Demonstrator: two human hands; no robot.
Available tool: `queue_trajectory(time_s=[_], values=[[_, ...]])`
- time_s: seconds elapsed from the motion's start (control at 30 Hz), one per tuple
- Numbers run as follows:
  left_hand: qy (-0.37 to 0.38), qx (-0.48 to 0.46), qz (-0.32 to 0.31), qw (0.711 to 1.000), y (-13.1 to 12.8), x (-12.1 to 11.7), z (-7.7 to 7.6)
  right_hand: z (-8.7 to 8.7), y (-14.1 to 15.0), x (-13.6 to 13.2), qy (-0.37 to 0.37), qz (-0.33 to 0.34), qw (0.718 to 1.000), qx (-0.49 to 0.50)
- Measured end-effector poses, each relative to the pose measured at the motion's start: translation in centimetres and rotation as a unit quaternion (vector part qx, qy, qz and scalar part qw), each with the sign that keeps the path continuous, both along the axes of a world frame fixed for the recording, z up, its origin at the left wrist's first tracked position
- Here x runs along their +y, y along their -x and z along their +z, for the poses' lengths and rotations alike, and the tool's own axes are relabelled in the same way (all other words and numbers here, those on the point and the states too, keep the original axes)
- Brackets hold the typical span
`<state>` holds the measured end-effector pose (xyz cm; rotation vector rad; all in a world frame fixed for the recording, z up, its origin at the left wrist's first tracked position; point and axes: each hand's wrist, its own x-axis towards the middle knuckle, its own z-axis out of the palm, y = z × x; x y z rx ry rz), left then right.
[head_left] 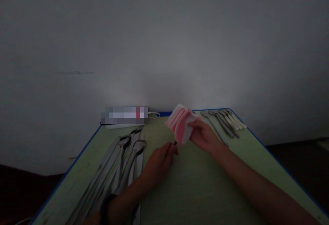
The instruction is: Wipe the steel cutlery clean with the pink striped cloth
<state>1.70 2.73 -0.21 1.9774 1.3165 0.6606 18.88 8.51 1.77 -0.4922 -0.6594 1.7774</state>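
Over the middle of the table, my right hand point(202, 134) is closed on a folded pink and white cloth point(182, 123). Just below and left of it, my left hand point(163, 158) is closed round a thin metal utensil point(175, 143). Only a short dark stretch of that utensil shows between my fingers and the cloth. Its far end is hidden by the cloth, so I cannot tell its kind. Beside my left forearm lies a pile of metal cutlery with long handles, among it several spoons point(139, 145).
At the back right lie metal spoons point(217, 123) and several pieces with white handles point(232, 119). A blurred-out box point(124, 115) with a white cable point(155, 115) stands at the back left. The green table point(195, 190) has a blue edge and meets a grey wall point(164, 39).
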Motion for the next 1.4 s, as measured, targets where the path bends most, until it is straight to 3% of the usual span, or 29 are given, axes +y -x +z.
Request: queue_trajectory(time_s=[0.13,0.33,0.5,0.67,0.77,0.97,1.2,1.3,1.4], values=[[0.015,-0.008,-0.017,1.000,0.0,-0.1,0.3,0.7,0.6,-0.9,-0.026,0.016,0.999,-0.022],[0.005,0.027,-0.022,0.999,0.0,-0.1,0.2,0.2,1.6,-0.8,0.008,-0.110,0.986,-0.123],[-0.013,0.044,-0.028,0.999,-0.1,-0.1,0.1,0.2,1.2,-0.4,0.011,-0.172,0.967,-0.187],[0.005,0.028,-0.034,0.999,-0.1,-0.2,0.3,-0.4,0.5,-0.3,-0.069,-0.250,0.923,-0.284],[0.015,0.012,-0.036,0.999,0.1,-0.2,0.2,-1.6,0.8,-0.6,-0.070,-0.281,0.902,-0.320],[0.039,-0.023,-0.036,0.998,0.0,-0.1,-0.1,-3.5,3.2,-2.1,0.032,-0.244,0.926,-0.287],[0.047,-0.030,-0.017,0.998,-0.3,-0.2,0.1,-3.9,4.1,-2.5,0.046,-0.191,0.952,-0.235],[0.057,-0.040,-0.005,0.998,-0.3,-0.4,0.1,-3.6,3.1,-1.7,0.026,-0.227,0.944,-0.237],[0.062,-0.039,-0.011,0.997,-0.3,-0.5,0.3,-2.9,1.6,-0.8,-0.034,-0.263,0.917,-0.297]])
